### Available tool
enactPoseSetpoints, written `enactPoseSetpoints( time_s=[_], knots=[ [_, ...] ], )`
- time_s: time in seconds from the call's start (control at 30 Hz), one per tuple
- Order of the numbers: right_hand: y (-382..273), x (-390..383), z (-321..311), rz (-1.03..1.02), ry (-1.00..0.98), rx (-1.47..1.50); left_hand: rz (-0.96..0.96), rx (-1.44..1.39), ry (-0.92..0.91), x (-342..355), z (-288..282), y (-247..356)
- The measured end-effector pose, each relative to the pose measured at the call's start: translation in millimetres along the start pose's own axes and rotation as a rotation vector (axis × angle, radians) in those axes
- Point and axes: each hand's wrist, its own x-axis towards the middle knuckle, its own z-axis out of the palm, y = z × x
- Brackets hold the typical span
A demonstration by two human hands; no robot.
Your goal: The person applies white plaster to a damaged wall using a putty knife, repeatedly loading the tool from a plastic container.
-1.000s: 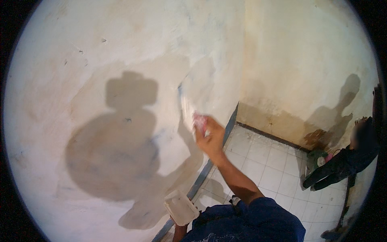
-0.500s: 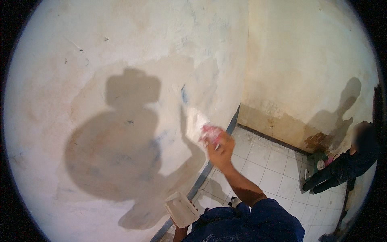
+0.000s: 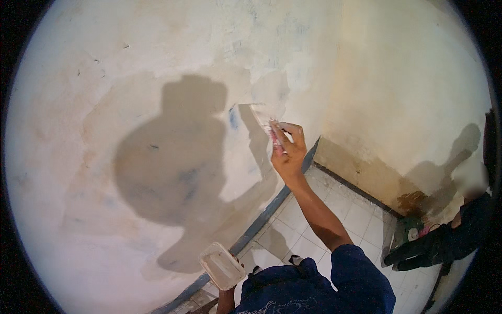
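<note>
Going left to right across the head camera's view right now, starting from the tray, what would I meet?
Tray, scraper, right forearm, green object, co-worker's sleeve.

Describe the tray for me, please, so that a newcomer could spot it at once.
Start at the big, patchy wall on the left and follow it down to the blue-grey strip. Near the lower edge, the left grip holds the tray. Its pale, shallow rectangle stands out from the dark blue shirt beside it.
</note>
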Motion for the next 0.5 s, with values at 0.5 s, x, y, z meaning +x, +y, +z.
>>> enactPoseSetpoints(
  time_s=[0.5],
  knots=[
    [67.8, -92.3, 22.6, -0.115, -0.283, -0.031, 0.047, -0.222, 0.171, 9.0, -7.3, -18.3]
  ],
)
